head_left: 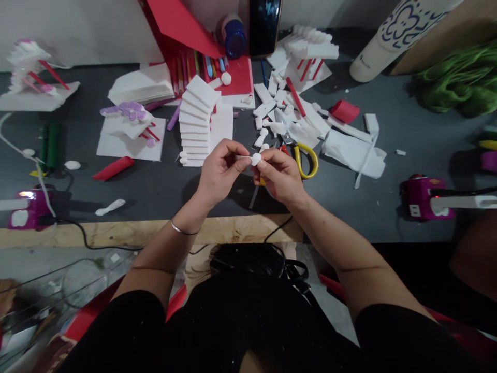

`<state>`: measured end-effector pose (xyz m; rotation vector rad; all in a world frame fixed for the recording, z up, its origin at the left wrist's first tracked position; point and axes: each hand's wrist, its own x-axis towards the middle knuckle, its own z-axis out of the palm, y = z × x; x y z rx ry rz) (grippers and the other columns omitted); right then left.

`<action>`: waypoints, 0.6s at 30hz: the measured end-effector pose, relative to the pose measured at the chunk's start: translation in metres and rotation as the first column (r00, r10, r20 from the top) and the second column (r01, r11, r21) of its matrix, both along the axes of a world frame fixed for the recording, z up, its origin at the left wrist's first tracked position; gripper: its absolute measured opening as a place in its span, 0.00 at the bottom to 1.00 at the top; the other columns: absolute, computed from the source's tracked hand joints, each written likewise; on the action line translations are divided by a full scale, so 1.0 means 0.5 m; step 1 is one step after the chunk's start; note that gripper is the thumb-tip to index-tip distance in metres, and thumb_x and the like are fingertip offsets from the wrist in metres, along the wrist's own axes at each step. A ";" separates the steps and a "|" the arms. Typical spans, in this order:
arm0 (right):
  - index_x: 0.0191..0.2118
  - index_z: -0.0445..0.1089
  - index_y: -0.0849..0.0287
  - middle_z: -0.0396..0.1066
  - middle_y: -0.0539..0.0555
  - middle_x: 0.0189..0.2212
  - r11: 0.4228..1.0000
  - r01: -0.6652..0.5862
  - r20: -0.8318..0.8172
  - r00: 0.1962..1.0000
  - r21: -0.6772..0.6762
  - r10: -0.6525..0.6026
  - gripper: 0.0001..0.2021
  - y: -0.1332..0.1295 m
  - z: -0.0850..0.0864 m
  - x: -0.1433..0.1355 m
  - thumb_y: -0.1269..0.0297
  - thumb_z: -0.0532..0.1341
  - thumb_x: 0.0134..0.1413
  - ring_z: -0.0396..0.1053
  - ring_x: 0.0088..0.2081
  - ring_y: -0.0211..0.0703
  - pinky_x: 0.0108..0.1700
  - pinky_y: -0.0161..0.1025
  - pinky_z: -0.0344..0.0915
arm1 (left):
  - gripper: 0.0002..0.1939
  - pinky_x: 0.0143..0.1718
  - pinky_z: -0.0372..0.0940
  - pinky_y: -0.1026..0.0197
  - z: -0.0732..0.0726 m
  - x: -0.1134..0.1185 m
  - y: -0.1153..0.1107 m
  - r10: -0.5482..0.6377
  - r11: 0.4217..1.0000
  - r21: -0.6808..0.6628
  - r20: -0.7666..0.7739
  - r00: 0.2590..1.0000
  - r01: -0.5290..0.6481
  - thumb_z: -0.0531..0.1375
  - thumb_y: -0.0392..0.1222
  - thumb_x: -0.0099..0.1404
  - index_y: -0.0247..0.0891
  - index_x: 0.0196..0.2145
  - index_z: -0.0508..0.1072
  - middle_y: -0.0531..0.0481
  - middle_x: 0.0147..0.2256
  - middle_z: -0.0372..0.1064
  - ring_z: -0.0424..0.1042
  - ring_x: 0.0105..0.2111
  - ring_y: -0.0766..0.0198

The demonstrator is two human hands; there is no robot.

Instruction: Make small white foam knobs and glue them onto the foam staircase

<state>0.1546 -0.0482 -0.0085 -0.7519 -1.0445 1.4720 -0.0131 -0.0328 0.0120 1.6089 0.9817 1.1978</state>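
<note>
To work the small white piece (256, 159) well, it seems best to pinch it softly and keep both hands steady, since the thin part looks like it could rip and the round end could get squashed. The piece is in the middle of the frame, just left of the yellow scissors (309, 161) on the dark surface (155, 194). The left hand (220, 168) has its grip nearly closed around the thin end, and the right hand (282, 175) pinches the round end just as tightly.

There are four model staircases (194, 127) and one phone (264, 26).
</note>
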 end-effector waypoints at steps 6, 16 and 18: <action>0.35 0.76 0.54 0.72 0.44 0.25 0.994 -0.109 -0.071 0.992 -0.006 0.109 0.13 0.001 0.001 0.004 0.51 0.74 0.56 0.67 0.23 0.28 0.23 0.26 0.67 | 0.24 0.30 0.69 0.62 0.005 -0.001 0.001 -0.023 0.998 -0.050 0.006 1.000 0.023 0.66 0.67 0.64 0.42 0.36 0.75 0.50 0.34 0.76 0.75 0.32 0.66; 0.32 0.73 0.58 0.73 0.44 0.25 0.916 -0.360 -0.149 0.930 -0.175 0.337 0.18 0.007 0.012 0.023 0.49 0.76 0.51 0.68 0.22 0.28 0.22 0.26 0.67 | 0.21 0.37 0.72 0.62 0.019 -0.008 0.001 -0.164 0.986 -0.034 0.015 0.986 0.165 0.67 0.61 0.67 0.40 0.41 0.82 0.47 0.37 0.79 0.79 0.35 0.65; 0.32 0.73 0.57 0.72 0.44 0.25 0.930 -0.323 -0.116 0.945 -0.174 0.307 0.19 0.008 0.008 0.019 0.47 0.75 0.51 0.68 0.22 0.28 0.22 0.26 0.67 | 0.20 0.37 0.71 0.62 0.017 -0.009 0.002 -0.144 0.990 0.004 -0.021 0.989 0.144 0.66 0.61 0.68 0.40 0.41 0.83 0.47 0.38 0.78 0.78 0.36 0.65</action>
